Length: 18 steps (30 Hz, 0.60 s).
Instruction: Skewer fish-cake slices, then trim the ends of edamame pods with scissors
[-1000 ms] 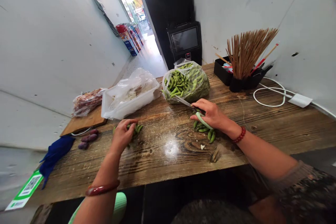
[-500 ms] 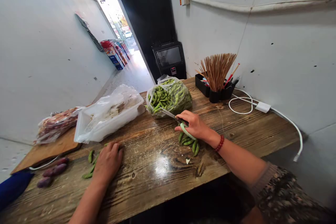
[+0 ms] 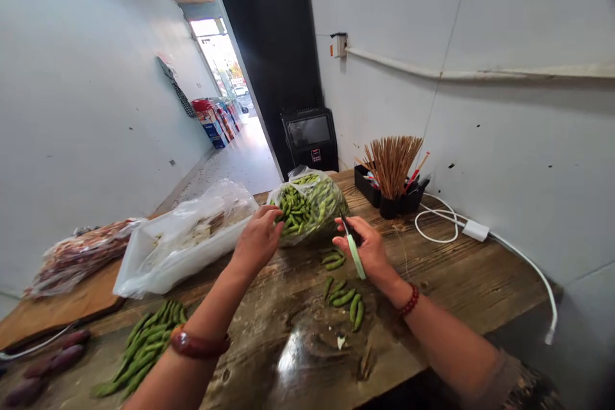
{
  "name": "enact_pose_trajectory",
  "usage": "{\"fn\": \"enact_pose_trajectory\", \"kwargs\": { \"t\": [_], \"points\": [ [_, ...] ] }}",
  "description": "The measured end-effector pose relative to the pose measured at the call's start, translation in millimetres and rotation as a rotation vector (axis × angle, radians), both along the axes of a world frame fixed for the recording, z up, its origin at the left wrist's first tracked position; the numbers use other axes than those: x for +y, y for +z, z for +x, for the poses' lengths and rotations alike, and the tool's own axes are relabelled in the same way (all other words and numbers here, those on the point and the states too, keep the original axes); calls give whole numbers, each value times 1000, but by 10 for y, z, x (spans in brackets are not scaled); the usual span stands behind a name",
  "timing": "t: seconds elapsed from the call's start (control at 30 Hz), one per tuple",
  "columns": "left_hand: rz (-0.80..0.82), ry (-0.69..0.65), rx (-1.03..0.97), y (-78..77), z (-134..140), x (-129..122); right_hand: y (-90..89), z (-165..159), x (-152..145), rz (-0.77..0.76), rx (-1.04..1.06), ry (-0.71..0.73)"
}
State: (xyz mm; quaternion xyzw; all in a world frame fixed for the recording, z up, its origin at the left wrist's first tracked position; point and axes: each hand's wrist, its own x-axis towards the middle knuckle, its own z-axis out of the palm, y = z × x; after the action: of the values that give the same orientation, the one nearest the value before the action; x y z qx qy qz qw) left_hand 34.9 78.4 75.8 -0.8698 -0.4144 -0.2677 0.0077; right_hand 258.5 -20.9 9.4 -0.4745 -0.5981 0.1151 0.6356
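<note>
At the left edge of a clear plastic bag of green soybean pods (image 3: 317, 202), my left hand (image 3: 259, 237) reaches in with its thumb and fingers apart. It shows nothing in its grasp. My right hand (image 3: 368, 246) is wrapped round scissors (image 3: 354, 255) with a pale green handle, their blades pointing up and away beside the bag. Below that hand several loose pods (image 3: 342, 296) lie on the wooden table (image 3: 259, 339), with small scraps near them. A larger pile of pods (image 3: 148, 346) rests by my left forearm, which partly covers it.
A white tray (image 3: 127, 269) under plastic stands at the left, beside bagged meat (image 3: 81, 253) on a wooden board (image 3: 62, 311). Purple sweet potatoes (image 3: 62, 359) lie in front. Skewer sticks (image 3: 394, 163) in a black holder and a white cable (image 3: 521, 253) are on the right.
My left hand has lifted from the pods on the left and moved forward to the bag. The scissors have turned from pointing left to pointing upward. The view has tilted up.
</note>
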Motion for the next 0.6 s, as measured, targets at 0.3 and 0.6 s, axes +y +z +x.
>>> {"fn": "enact_pose_trajectory", "kwargs": {
  "t": [0.3,0.6],
  "points": [
    [-46,-60,231,172,841,550,16,52,72,-5,71,-48],
    [-114,-31,411,217,1129,568,-5,38,74,-7,89,-33]
  ]
}}
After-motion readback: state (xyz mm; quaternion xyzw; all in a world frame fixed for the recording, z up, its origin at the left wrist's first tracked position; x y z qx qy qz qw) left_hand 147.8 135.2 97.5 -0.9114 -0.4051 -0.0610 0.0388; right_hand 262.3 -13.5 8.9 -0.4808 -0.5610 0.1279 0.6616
